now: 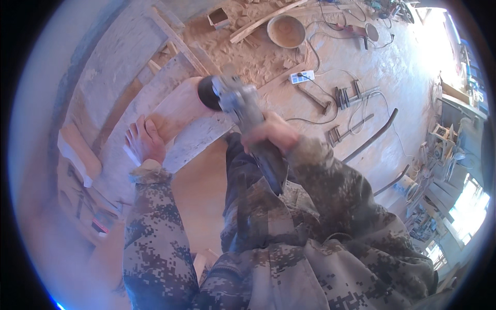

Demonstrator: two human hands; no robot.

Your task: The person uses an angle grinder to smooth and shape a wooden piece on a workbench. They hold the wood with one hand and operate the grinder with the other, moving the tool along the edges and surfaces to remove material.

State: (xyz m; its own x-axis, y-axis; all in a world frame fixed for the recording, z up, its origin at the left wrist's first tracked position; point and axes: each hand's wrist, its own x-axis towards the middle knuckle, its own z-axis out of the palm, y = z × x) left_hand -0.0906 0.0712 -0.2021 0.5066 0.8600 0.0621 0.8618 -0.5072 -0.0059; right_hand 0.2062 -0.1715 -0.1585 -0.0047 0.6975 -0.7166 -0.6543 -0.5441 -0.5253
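My right hand (272,134) is closed round the body of a grey angle grinder (242,103), slightly smeared by motion. The grinder's dark round disc (208,93) meets the far end of a pale wooden piece (181,108) lying on the bench (194,138). At the near end of that wood, my left hand (146,140) lies flat with its fingers stretched out, pressing on it. Whether the disc touches the wood or hovers just over it, I cannot tell.
A shaped wooden block (80,150) sits at the far left. Beyond the bench are a round basin (286,31), a small open box (218,18) and wood shavings. On the floor to the right lie a white power strip (302,77), cables, clamps (356,95) and a dark curved bar (371,135).
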